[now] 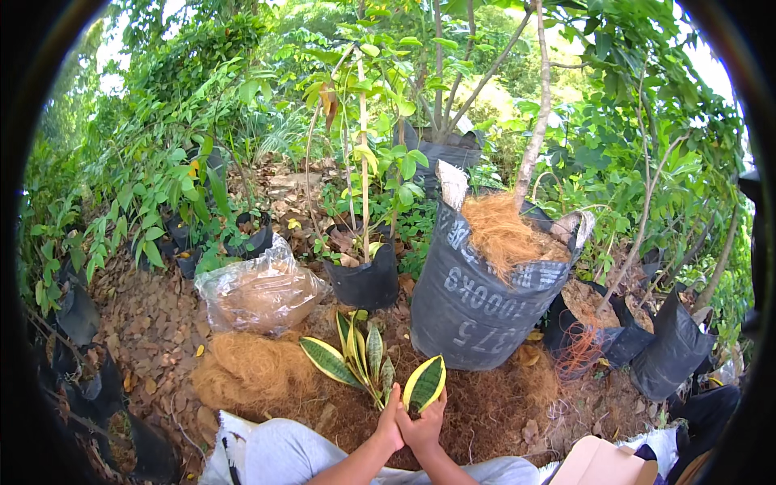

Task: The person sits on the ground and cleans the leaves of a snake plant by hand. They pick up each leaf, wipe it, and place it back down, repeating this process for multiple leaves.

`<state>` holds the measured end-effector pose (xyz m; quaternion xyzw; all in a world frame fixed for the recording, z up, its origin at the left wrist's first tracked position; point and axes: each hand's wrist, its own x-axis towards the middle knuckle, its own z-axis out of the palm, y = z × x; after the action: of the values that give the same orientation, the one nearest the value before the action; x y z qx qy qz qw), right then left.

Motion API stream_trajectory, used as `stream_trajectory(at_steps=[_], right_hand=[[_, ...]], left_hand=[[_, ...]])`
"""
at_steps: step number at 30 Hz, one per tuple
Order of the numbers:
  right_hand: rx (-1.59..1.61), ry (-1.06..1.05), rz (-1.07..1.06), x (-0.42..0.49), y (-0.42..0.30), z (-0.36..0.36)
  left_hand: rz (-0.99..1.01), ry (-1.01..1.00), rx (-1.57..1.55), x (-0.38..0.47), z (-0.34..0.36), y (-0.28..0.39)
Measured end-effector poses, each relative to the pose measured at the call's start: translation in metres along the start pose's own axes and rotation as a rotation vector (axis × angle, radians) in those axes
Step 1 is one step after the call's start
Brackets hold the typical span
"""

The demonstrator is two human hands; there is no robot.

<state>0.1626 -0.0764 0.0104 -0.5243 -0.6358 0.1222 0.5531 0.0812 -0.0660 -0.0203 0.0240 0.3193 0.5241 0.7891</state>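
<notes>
My right hand [424,426] is closed around the lower end of a variegated snake plant leaf [426,385], dark green with yellow edges. My left hand [391,422] presses against the right hand at the wrist and thumb; whether its fingers also hold the leaf base is hidden. Just left of the hands stands a snake plant cluster [357,356] with several yellow-edged leaves, its stems running down behind my left hand. Beneath both lies loose brown coir-like material [485,418]. A heap of tan coconut fibre [254,373] rests to the left.
A large black printed sack [485,309], topped with orange fibre [500,233], stands ahead right. Behind the fibre heap lie a clear plastic bag [260,291] and a black grow bag [364,282]. Orange string [579,351] tangles at right. A cardboard piece [600,464] sits bottom right.
</notes>
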Motion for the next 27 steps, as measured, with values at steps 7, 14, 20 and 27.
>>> stream_trajectory(at_steps=[7, 14, 20, 27], right_hand=[[0.025, 0.052, 0.044, 0.001, 0.005, -0.004], [0.039, 0.033, 0.080, -0.002, 0.016, 0.000], [0.073, 0.078, 0.111, 0.001, 0.015, 0.002], [0.025, 0.004, 0.073, -0.002, 0.013, 0.009]], left_hand=[[-0.132, -0.016, 0.097, 0.011, -0.013, -0.003], [0.028, 0.159, 0.163, 0.007, 0.005, -0.002], [0.049, 0.114, 0.150, 0.000, 0.019, 0.006], [0.066, 0.193, 0.008, 0.003, 0.010, 0.004]])
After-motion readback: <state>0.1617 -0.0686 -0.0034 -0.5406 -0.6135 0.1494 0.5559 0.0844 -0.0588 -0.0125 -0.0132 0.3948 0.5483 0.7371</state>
